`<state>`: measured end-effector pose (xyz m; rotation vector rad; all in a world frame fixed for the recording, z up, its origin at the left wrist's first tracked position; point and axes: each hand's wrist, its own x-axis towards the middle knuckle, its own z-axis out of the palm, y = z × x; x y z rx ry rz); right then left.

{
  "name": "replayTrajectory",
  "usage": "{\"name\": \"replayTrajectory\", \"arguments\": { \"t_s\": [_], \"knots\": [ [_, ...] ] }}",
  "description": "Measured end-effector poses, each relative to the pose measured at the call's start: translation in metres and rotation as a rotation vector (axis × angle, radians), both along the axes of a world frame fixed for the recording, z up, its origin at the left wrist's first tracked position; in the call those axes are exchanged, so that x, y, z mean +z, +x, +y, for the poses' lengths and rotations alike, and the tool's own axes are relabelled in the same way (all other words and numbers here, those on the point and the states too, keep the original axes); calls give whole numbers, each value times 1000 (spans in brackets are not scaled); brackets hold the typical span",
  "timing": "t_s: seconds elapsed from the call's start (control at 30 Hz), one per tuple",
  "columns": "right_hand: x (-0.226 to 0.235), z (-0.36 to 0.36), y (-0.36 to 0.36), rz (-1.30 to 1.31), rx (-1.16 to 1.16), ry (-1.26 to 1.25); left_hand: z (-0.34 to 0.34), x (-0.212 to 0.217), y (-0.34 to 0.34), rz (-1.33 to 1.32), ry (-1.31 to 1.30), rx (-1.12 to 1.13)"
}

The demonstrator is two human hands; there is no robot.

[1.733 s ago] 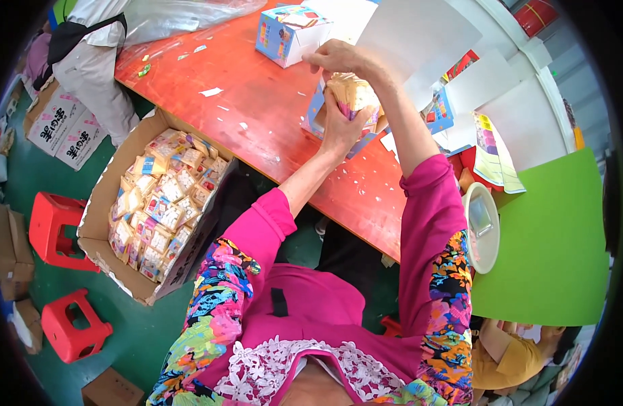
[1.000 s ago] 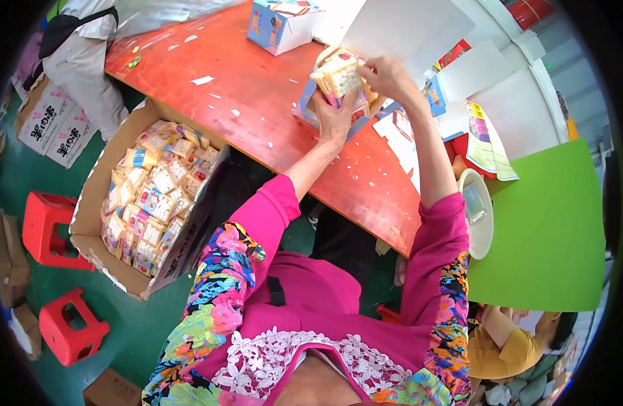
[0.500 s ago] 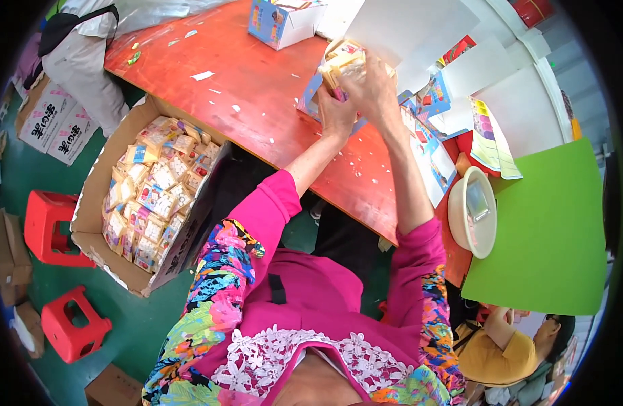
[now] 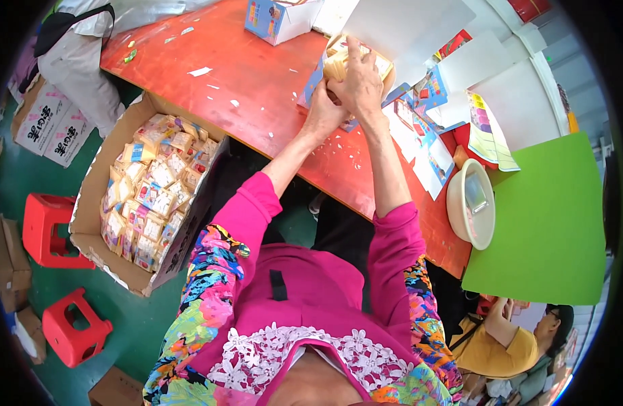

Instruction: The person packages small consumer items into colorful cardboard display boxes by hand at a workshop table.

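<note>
Over the red table (image 4: 257, 74), both of my hands are at a blue printed box (image 4: 314, 86) holding small cream-and-yellow packets (image 4: 335, 66). My left hand (image 4: 327, 111) is closed at the near side of the packets, its fingertips partly hidden behind the other hand. My right hand (image 4: 363, 82) lies over the packets with fingers bent round them, pressing them together. More packets show beyond my fingers, inside the box. To the left, a large open carton (image 4: 93, 183) is filled with loose packets of similar look.
Another blue-and-white box (image 4: 264, 24) stands at the table's far edge. Flattened printed cartons (image 4: 430, 155) and a cream basin (image 4: 454, 210) lie on the right, beside a green board (image 4: 542, 230). Red stools (image 4: 74, 325) stand at left. A person in yellow (image 4: 498, 345) sits at lower right.
My hands have brought the packets lower against the blue box, and the right hand now lies over them. Both forearms have shifted slightly left in the view.
</note>
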<state>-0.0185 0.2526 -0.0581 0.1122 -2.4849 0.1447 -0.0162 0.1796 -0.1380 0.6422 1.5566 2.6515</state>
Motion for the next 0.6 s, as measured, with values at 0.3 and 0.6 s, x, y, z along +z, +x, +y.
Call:
{"name": "replayTrajectory", "arguments": {
  "t_s": [0.3,0.6],
  "knots": [
    [7,-2,0,-104,106,-71,-21,-12,-1,-141,148,-165],
    [7,-1,1,-151,120,-5,-22,1,16,-242,443,-272]
  ]
}}
